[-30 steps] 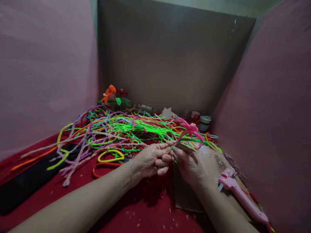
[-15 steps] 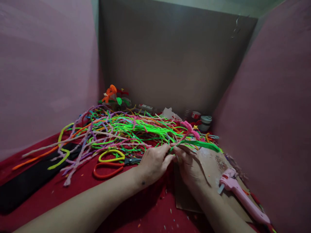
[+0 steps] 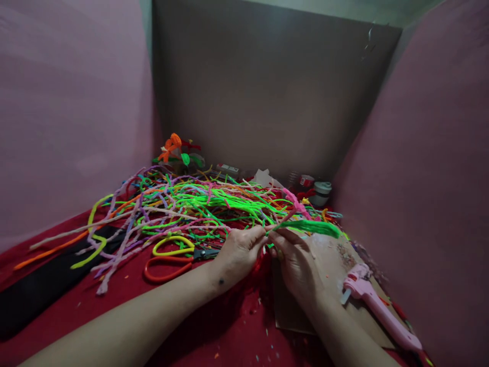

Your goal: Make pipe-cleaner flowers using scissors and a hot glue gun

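A pipe cleaner flower with pink petals (image 3: 293, 200) and a long green leaf (image 3: 311, 227) points up and to the right from between my hands. My left hand (image 3: 241, 251) is closed, thumb and forefinger pinching the flower's stem. Close beside it, my right hand (image 3: 296, 255) also pinches the stem just below the leaf, its fingers curled. Most of the stem is hidden by my fingers. Scissors (image 3: 170, 260) with one yellow and one red handle lie left of my left hand, their blades partly behind it.
A wide heap of coloured pipe cleaners (image 3: 214, 201) spreads behind my hands. To the right, a pink glue gun (image 3: 378, 306) rests on cardboard (image 3: 292, 311). A black strip (image 3: 49, 285) lies left. An orange flower (image 3: 171, 145) and a lidded cup (image 3: 321, 192) stand at the back.
A thin brown strip that hung across my right hand no longer shows. My right fingers have curled in more around the stem, and the pink petals have turned slightly.
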Demonstrator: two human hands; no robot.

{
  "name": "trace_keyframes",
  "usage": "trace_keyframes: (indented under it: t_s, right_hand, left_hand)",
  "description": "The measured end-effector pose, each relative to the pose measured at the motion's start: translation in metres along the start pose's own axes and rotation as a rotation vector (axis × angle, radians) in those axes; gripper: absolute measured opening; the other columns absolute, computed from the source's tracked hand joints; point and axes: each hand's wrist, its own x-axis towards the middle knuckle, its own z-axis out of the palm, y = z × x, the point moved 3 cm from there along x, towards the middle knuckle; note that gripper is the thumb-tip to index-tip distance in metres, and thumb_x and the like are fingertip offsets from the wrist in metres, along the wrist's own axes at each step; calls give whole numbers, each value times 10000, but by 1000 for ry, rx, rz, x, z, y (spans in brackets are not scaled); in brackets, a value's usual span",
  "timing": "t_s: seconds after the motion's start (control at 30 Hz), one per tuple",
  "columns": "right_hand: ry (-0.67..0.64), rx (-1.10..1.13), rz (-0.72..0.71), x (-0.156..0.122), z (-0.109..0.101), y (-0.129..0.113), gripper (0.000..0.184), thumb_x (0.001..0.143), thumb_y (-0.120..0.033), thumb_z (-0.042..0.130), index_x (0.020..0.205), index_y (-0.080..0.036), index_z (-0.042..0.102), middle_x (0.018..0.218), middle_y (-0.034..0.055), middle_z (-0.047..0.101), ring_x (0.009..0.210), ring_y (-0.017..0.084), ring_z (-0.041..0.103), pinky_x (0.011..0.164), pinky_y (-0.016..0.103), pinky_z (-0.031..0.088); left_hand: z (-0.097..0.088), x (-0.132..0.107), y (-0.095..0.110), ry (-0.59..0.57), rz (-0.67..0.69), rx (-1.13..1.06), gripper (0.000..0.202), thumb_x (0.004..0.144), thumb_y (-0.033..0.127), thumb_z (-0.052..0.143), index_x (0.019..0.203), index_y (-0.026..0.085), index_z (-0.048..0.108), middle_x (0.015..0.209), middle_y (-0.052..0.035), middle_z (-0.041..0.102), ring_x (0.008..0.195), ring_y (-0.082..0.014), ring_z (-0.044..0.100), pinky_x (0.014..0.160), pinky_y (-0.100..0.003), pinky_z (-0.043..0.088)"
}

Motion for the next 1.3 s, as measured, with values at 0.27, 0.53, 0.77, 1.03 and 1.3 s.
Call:
trace_keyframes:
  t_s: [0.27, 0.53, 0.77, 1.03, 1.3]
  right_hand:
    - [-43, -135, -115, -2, 3, -22, 122, 727, -247, 600, 749, -272, 717, 812, 30, 690, 784, 194, 598, 687, 298, 464]
    - [-119, 122, 3, 2, 7, -11, 146, 726, -263, 626, 854, -260, 697, 817, 1, 677, 758, 180, 575, 642, 283, 429]
    - [-171, 82, 5, 2, 8, -18, 126, 716, -259, 646, 820, -216, 704, 736, -8, 623, 676, 137, 497, 651, 265, 383]
    - [-89, 17, 17, 4, 5, -16, 114, 718, -289, 638, 778, -234, 717, 597, -39, 522, 545, 105, 363, 581, 256, 335]
    - [-136, 108, 46, 7, 5, -15, 148, 731, -271, 631, 834, -210, 718, 617, -23, 532, 597, 114, 405, 582, 251, 339]
  left_hand:
    - [-1, 4, 0, -84, -178, -283, 254, 817, 245, 466, 576, 165, 460, 461, 73, 394, 403, -52, 333, 412, -175, 262]
    - [3, 6, -5, -173, -336, -557, 233, 785, 326, 505, 622, 159, 496, 448, 70, 425, 333, -43, 329, 351, -173, 261]
    - [-4, 9, -4, -159, -349, -588, 268, 762, 341, 545, 581, 156, 472, 440, 68, 442, 318, -38, 354, 348, -167, 265]
    - [-2, 8, -6, -182, -368, -635, 272, 757, 352, 564, 592, 152, 484, 436, 68, 447, 310, -34, 354, 345, -164, 252]
    - [2, 6, -8, -259, -448, -925, 238, 756, 322, 601, 630, 149, 496, 439, 80, 430, 305, -14, 289, 346, -156, 236]
